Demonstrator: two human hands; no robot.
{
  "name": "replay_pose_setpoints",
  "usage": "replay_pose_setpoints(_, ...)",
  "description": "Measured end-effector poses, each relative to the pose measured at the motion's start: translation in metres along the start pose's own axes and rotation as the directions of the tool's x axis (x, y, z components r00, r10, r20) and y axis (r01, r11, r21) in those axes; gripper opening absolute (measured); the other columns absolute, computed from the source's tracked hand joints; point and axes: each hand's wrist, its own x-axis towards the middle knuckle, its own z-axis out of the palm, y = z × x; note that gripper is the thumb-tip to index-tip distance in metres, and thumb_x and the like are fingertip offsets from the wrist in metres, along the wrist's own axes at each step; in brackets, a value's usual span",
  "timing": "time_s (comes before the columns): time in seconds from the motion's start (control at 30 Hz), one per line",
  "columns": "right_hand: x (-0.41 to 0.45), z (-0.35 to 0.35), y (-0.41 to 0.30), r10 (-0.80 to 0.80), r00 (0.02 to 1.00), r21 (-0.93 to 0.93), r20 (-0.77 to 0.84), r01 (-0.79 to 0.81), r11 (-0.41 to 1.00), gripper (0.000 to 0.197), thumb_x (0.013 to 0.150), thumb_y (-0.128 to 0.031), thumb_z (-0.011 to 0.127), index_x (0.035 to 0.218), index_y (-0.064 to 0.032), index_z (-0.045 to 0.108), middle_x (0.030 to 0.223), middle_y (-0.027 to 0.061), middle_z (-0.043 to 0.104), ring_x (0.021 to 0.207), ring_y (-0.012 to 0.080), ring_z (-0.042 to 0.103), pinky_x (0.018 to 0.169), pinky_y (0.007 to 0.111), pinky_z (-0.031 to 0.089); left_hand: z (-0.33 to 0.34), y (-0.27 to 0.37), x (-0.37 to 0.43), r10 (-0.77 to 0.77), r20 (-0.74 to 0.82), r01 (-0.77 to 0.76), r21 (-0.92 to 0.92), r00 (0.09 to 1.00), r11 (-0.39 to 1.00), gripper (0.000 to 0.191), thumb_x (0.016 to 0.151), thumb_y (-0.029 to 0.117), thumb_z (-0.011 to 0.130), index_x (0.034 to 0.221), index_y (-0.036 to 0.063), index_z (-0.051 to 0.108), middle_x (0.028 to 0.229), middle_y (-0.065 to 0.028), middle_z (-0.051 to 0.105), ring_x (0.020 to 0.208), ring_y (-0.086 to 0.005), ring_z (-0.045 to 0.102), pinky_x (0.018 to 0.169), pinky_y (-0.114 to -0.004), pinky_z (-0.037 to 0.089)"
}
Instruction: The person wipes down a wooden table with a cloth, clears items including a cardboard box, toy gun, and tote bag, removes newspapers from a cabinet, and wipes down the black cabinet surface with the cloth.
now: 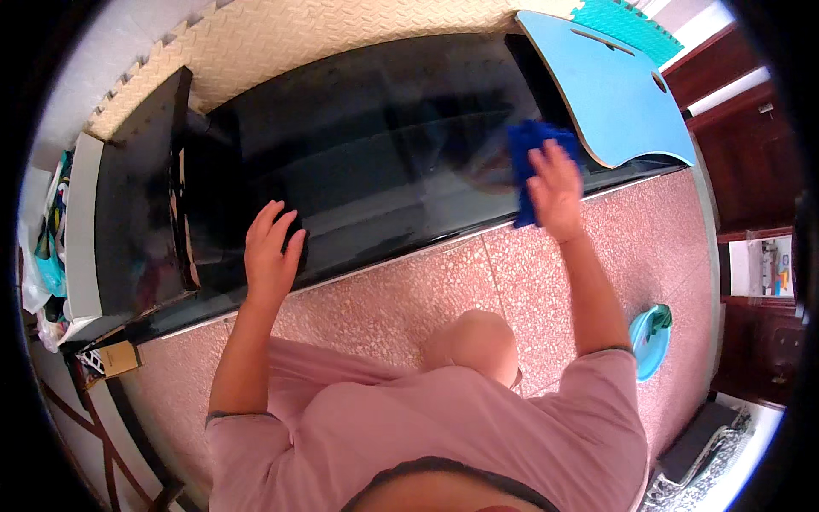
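Note:
My right hand (555, 182) lies over a dark blue cloth (523, 144), its fingers slightly blurred. The cloth rests on the right part of a long, glossy black surface (358, 147), close to its near edge. Reflections show on that surface. My left hand (272, 253) is at the near edge of the same surface, left of the middle. It holds nothing, and its fingers are a little apart. Whether the left fingertips touch the surface is hard to tell. Right of the cloth, a light blue board (614, 96) with slots and a curved edge lies over the black surface's end.
A raised black panel (137, 211) with a worn edge stands at the left. Cream foam mats (307, 38) lie along the far side. On the speckled floor (397, 275) sit a light blue basin (649, 352) with a green cloth (660, 320) and a small box (119, 358).

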Motion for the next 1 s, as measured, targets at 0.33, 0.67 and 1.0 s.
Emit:
replay_pose_setpoints(0.33,0.045,-0.011,-0.123,-0.108,0.895,0.102,0.432,0.071,0.992,0.049,0.074,-0.026,0.065,0.119,-0.0135,0.052,0.126,0.0137,0.046,0.115,0.0312,0.044,0.088,0.045,0.037,-0.001,0.0,-0.003,0.004,-0.022,-0.003,0.033,1.0,0.999,0.028,0.08,0.012,0.067,0.106,0.0026,0.062,0.124,-0.015,0.054,0.118,-0.033,0.048,0.099,-0.042,0.038)
replay_pose_setpoints(0.67,0.135,0.059,-0.14,-0.355,0.912,0.211,0.207,0.313,0.926,0.046,0.082,-0.035,0.058,0.124,-0.0165,0.054,0.134,0.0138,0.046,0.121,0.0349,0.041,0.095,0.052,0.035,-0.002,-0.003,-0.004,0.004,-0.027,-0.003,0.033,1.0,0.999,0.029,0.078,0.01,0.068,0.106,0.0039,0.062,0.122,-0.0141,0.055,0.117,-0.0328,0.049,0.098,-0.042,0.038)
replay_pose_setpoints(1.0,0.066,0.034,-0.014,0.284,0.935,-0.228,0.212,-0.236,0.945,0.058,0.088,-0.039,0.053,0.14,-0.0189,0.038,0.146,0.013,0.031,0.134,0.0366,0.029,0.106,0.059,0.022,-0.004,0.001,0.004,0.007,-0.045,-0.009,-0.04,0.999,0.999,0.027,0.079,0.008,0.067,0.105,0.002,0.062,0.122,-0.0156,0.055,0.117,-0.0333,0.049,0.099,-0.043,0.037)
